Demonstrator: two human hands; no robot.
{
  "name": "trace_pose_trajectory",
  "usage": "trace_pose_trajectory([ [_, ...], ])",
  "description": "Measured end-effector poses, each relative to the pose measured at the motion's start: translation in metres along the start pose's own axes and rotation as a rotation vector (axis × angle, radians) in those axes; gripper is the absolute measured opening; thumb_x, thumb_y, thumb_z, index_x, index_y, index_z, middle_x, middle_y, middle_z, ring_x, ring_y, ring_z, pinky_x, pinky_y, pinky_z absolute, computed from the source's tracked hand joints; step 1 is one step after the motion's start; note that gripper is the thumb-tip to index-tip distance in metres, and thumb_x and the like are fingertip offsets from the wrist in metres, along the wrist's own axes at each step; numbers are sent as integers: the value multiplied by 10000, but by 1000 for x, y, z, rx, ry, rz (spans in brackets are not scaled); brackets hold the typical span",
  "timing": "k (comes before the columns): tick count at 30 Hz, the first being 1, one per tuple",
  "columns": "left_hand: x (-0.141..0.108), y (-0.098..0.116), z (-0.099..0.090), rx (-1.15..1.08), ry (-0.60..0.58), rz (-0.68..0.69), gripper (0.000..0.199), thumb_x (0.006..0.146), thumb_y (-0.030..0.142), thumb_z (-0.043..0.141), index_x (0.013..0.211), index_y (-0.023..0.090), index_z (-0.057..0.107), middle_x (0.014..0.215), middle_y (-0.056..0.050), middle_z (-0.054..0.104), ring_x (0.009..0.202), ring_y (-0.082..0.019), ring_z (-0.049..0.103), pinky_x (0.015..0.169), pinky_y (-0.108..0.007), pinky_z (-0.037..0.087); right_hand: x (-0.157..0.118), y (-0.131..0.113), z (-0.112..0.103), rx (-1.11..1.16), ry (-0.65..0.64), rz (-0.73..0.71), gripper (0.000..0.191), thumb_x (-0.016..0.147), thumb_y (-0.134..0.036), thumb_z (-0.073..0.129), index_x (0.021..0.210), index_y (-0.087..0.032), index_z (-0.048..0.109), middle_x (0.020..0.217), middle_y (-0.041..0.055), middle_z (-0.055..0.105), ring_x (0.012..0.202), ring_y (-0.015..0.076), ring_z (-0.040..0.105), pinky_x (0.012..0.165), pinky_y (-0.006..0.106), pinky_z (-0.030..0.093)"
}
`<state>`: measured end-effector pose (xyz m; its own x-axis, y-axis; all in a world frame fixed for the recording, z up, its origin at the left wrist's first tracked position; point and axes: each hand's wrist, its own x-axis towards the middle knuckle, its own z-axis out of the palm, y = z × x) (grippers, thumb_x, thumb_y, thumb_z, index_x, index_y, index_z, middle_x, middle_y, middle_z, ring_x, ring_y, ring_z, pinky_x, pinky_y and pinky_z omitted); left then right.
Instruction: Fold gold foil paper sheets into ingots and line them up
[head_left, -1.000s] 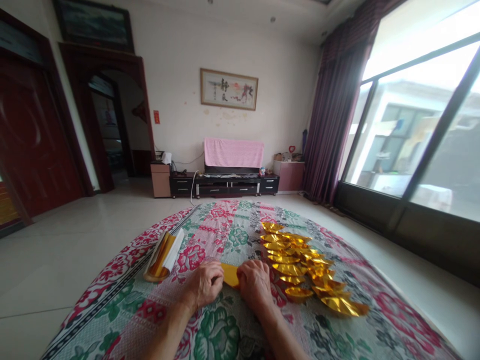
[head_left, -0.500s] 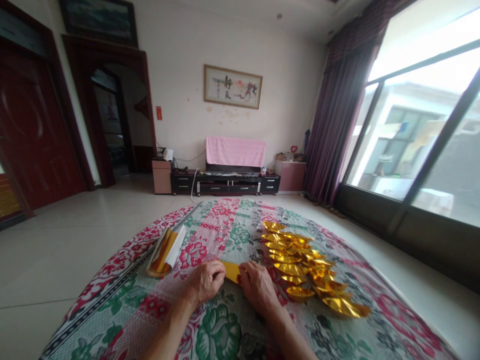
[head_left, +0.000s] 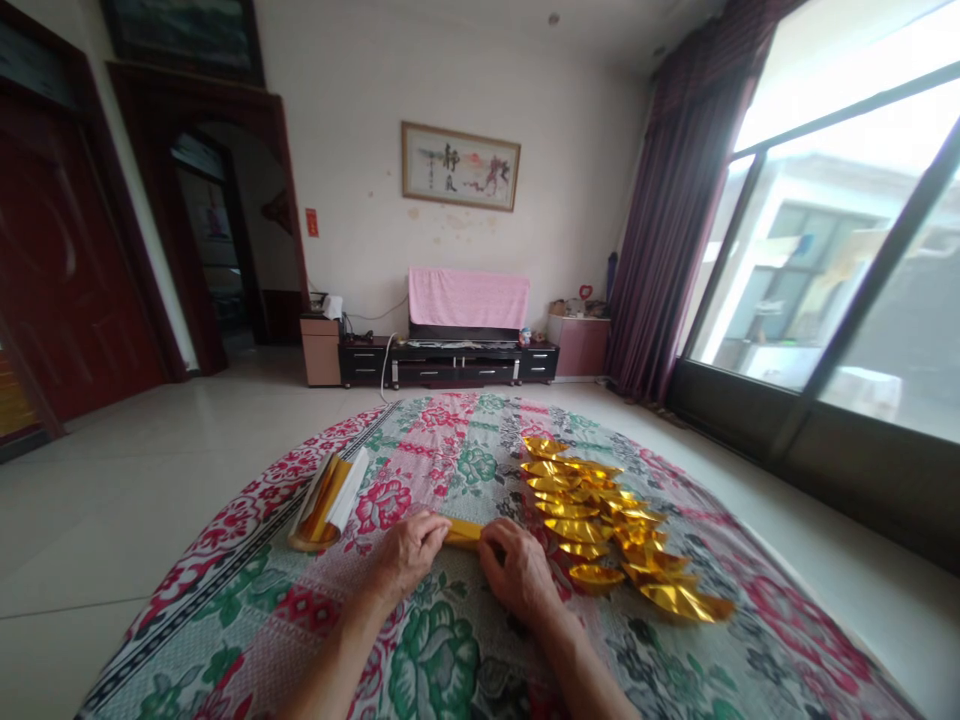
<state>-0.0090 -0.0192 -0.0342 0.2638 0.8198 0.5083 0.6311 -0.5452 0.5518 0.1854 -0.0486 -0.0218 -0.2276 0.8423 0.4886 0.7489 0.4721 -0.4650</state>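
A strip of gold foil paper (head_left: 464, 533) stretches between my two hands, low over the patterned tablecloth. My left hand (head_left: 414, 547) pinches its left end, thumb and fingers closed. At the other end my right hand (head_left: 514, 563) grips it with curled fingers, which hide that part of the paper. To the right of my hands, folded gold paper ingots (head_left: 574, 530) lie in two rough rows, several in each. Over on the left rests a curled stack of gold and white paper sheets (head_left: 328, 503).
A floral tablecloth (head_left: 435, 660) covers the round table. Beyond it, a low black TV cabinet (head_left: 457, 370) stands against the wall, with a pink cloth (head_left: 469, 298) draped above. Purple curtains (head_left: 652, 240) hang beside the large window at right.
The gold paper shows as a narrower band between my hands than before, apparently folded or turned. Both hands still hold it. The view has shifted slightly.
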Motion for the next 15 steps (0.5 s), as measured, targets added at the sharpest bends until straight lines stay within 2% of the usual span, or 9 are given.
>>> trace_pose_trajectory([
  [3, 2, 1, -1, -16, 3, -53, 238, 818, 253, 472, 932, 201, 674, 857, -38, 699, 790, -135, 645, 746, -223, 498, 1, 3, 3, -4, 16, 36, 174, 831, -202, 451, 745, -179, 601, 778, 18, 597, 716, 112, 544, 676, 194, 364],
  [8, 12, 2, -11, -35, -90, -130, 276, 750, 229, 522, 979, 210, 675, 937, -26, 709, 837, -143, 651, 779, -224, 495, 4, 5, 6, -32, 35, 74, 199, 838, -215, 449, 715, -180, 601, 753, 11, 590, 682, 103, 539, 648, 185, 354],
  [12, 19, 0, -14, 69, -125, -148, 289, 759, 232, 497, 980, 236, 683, 801, -5, 719, 728, -135, 647, 730, -219, 483, 9, 4, 8, -76, 43, 119, 202, 831, -216, 465, 697, -181, 611, 727, 5, 587, 672, 102, 542, 630, 190, 338],
  [15, 20, 0, -13, 171, -109, -132, 287, 768, 228, 487, 985, 244, 674, 765, -7, 702, 725, -141, 629, 724, -230, 460, 13, 2, 9, -108, 44, 154, 196, 821, -210, 477, 685, -186, 616, 726, 2, 593, 676, 104, 547, 626, 196, 329],
])
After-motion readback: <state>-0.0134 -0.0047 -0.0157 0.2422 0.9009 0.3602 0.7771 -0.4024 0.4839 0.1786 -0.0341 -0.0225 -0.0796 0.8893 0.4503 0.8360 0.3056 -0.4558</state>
